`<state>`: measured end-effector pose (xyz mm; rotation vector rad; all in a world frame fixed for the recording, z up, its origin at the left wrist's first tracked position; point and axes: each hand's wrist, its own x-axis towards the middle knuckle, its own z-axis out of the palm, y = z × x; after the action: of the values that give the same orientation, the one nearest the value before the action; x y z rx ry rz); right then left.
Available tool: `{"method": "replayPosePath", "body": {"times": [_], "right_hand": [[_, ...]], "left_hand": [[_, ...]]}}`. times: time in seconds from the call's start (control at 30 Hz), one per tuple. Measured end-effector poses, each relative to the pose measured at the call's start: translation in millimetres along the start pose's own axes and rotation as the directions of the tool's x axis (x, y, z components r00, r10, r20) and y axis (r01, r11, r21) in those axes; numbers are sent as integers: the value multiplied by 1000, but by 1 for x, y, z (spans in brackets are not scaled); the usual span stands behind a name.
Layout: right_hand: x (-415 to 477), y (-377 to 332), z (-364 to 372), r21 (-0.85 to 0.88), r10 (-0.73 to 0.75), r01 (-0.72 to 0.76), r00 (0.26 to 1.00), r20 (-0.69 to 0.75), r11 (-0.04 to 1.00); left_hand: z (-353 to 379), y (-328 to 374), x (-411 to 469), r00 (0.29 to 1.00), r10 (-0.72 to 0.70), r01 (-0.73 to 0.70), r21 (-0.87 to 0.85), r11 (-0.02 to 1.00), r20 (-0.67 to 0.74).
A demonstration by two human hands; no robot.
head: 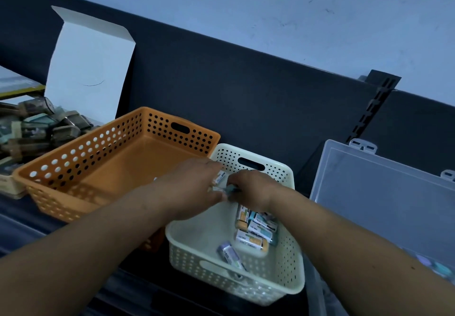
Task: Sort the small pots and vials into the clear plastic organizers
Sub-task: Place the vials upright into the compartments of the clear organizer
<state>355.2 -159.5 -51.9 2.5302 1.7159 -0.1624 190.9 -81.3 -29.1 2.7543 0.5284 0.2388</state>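
- While over the cream basket (296, 281), the left hand (194, 187) has fingers curled round some vials (219, 177); the right hand (253, 190) pinches one.
- Best to grip firmly, then cross to the organizer (384, 200) right of the cream basket.

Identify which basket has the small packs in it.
The cream basket, right of the orange basket. Packs lie in it; the left hand and right hand grip more above it.

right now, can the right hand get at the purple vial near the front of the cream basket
Probably yes: the purple vial lies uncovered in the open cream basket, close to the right hand. But that hand pinches a small teal item, which would have to go first.
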Motion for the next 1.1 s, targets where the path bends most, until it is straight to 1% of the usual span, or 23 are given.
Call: {"method": "replayPosePath", "body": {"times": [0.07, 0.1, 0.17, 0.23, 0.3, 0.37, 0.43, 0.5, 0.57, 0.63, 0.7, 0.8, 0.87, 0.93, 1.0, 1.1], "right_hand": [[1, 0, 0, 45, -9, 11, 999, -36, 999], [-1, 0, -2, 105, -16, 21, 998, -53, 994], [-7, 2, -11, 285, -28, 48, 997, -72, 957], [-18, 5, -22, 487, -28, 54, 998, -60, 872], [-31, 8, -30, 632, -30, 36, 999, -20, 774], [-44, 11, -35, 681, -41, 19, 999, 16, 732], [-59, 18, -38, 735, -35, 16, 999, 10, 678], [-74, 27, -42, 841, 9, 15, 1000, -23, 540], [-88, 39, -46, 931, 90, -1, 995, -34, 365], [-103, 51, -49, 979, 136, 1, 990, -29, 202], [-117, 62, -52, 995, 161, 7, 987, -23, 101], [-141, 78, -53, 1000, 170, 11, 985, -11, 0], [-152, 85, -53, 999, 159, 18, 987, -11, -45], [-163, 90, -54, 998, 154, 36, 988, -28, -51], [-174, 94, -54, 997, 165, 66, 985, -60, -27], [-187, 102, -55, 996, 230, 86, 970, -85, 5]], "left_hand": [[1, 0, 0, 999, 10, -8, 36, 999, -50], [1, 0, 1, 997, 18, -14, 52, 999, -78], [0, 1, 2, 992, 27, -16, 87, 996, -126], [-1, 6, 3, 986, 35, -21, 91, 996, -161], [-4, 15, 3, 979, 31, -27, 20, 999, -203], [-8, 26, 3, 969, 8, -28, -78, 997, -246], [-11, 37, 5, 971, -18, -22, -161, 987, -239], [-13, 46, 6, 976, -48, -13, -275, 961, -214], [-15, 55, 8, 978, -99, 4, -459, 888, -182], [-15, 65, 10, 979, -155, 37, -640, 767, -129], [-14, 76, 13, 980, -195, 93, -752, 653, -48], [-11, 98, 20, 979, -194, 155, -871, 466, 71], [-7, 112, 22, 976, -178, 185, -905, 383, 124], [-1, 128, 24, 977, -140, 201, -916, 348, 161], [5, 143, 26, 980, -96, 198, -914, 354, 175], [13, 161, 28, 983, -46, 178, -882, 436, 176]]}}
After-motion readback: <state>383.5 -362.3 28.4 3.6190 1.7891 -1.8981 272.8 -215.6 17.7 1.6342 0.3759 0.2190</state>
